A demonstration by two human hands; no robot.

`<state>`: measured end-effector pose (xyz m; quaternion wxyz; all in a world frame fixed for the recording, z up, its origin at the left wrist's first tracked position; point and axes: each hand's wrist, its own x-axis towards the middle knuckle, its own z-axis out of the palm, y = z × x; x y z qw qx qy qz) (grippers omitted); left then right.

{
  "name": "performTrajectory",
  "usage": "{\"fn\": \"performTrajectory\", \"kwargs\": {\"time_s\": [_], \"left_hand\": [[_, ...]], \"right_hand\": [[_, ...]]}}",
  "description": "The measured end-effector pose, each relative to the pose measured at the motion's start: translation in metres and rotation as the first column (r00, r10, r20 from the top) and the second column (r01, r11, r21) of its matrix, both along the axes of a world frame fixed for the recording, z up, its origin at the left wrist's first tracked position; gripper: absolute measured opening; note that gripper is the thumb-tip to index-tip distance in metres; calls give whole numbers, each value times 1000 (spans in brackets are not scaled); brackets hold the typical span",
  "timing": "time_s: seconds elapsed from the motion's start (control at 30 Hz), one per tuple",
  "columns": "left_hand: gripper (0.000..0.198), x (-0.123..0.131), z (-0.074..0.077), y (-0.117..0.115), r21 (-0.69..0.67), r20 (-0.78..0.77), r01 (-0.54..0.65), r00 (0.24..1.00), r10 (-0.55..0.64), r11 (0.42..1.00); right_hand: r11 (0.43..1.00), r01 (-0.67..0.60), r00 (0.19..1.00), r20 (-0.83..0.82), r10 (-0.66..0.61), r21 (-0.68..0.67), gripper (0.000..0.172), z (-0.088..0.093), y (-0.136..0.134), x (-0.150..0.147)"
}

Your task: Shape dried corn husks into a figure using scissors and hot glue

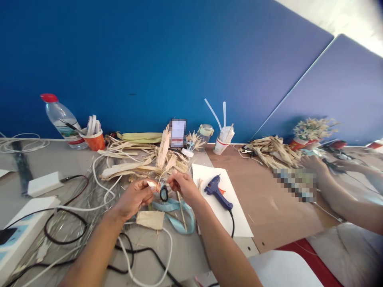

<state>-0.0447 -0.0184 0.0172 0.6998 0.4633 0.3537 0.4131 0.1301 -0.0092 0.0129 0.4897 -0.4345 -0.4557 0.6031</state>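
Observation:
My left hand is closed, pinching a small pale piece between thumb and fingertips, with a bit of orange beside it. Close by on its right, my right hand has its fingertips pressed together; what they hold is too small to name. Dried corn husks lie just beyond both hands. A black loop shows between the hands, and a light blue ribbon curls beneath them. Below my left hand rests a flat beige piece.
A blue glue gun lies on white paper. Cables and a power strip fill the left. Cups, a bottle and a phone stand along the blue partition. Another person's arms reach in at right.

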Motion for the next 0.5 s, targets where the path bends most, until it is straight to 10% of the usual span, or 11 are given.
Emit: {"fn": "performTrajectory", "kwargs": {"time_s": [0.1,0.5], "left_hand": [[25,-1,-2,1,1,-21,3,1000,-3,1000],[27,-1,-9,3,4,-69,30,997,-29,1000]], "right_hand": [[983,-185,980,-78,185,6,36,6,-6,0],[959,-263,925,-311,219,-109,29,0,-4,-9]]}}
